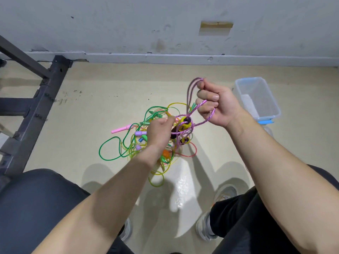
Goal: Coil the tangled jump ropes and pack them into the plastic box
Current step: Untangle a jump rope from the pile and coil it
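Right hand (218,105), fingers curled round purple rope (210,117) loops, building the coil; left hand (160,132) grips same rope near yellow handles (184,125), holding it clear of the pile (141,142).

Braided jump rope (189,92): woven pink-purple cord, matt, weave texture visible.
Green cord (100,150) and yellow cord (176,103) in the pile: translucent plastic, smooth, glossy.
Pink handle (121,129): opaque moulded plastic, smooth, slight sheen.
Plastic box (273,97): clear, faintly frosted walls, pale blue tint (clip (265,122) is opaque blue plastic).
Floor (110,85): smooth beige coating, glossy enough to throw bright glare, a few dark scuffs.
Wall (128,24): matt grey paint, stained and chipped.
Frame (36,114): dark metal, matt, scratched.
Trousers (36,198): dark matt cloth.
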`<action>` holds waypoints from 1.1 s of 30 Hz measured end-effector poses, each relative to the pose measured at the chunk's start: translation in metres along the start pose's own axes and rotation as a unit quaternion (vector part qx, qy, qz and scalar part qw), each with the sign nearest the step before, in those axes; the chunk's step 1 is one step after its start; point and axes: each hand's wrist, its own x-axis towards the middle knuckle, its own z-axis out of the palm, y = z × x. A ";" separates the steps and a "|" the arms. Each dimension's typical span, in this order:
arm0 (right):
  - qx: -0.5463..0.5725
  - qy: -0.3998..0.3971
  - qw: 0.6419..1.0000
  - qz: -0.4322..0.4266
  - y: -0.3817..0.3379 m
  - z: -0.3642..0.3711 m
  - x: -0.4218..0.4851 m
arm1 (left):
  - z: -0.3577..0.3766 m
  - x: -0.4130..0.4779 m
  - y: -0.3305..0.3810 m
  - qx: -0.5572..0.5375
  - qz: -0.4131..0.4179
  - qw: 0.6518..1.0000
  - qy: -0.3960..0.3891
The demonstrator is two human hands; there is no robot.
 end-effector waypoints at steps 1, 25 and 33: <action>-0.017 -0.017 1.000 0.016 0.003 0.003 0.000 | 0.003 0.000 0.000 0.001 0.011 1.000 -0.004; -0.128 0.357 0.906 -0.188 0.018 -0.061 0.008 | 0.023 0.011 -0.040 -0.360 -0.241 0.901 0.029; -0.393 0.300 0.867 -0.063 0.047 -0.059 0.005 | 0.019 0.021 -0.049 -0.268 -0.196 0.942 0.054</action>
